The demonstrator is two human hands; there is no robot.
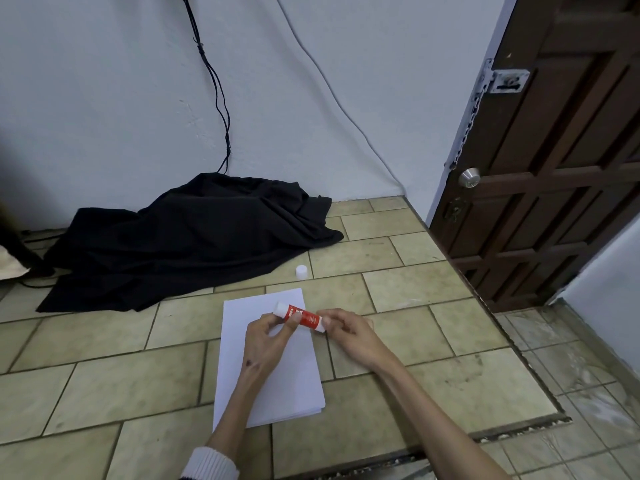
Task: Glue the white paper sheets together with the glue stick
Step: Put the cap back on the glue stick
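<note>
A stack of white paper sheets [277, 386] lies on the tiled floor in front of me. Above its far end I hold a red-and-white glue stick [304, 317] horizontally with both hands. My left hand [266, 336] pinches its left part, thumb and fingers around the tube. The fingertips of my right hand [346, 332] grip the stick's right end. The stick's white cap [301, 272] stands apart on the floor beyond the paper, so the stick is uncapped.
A heap of black cloth [187, 244] lies against the wall at the far left, with cables running up the wall behind it. A dark wooden door [554, 168] stands at the right. The floor steps down along a rough edge [519, 424] at the right and near side.
</note>
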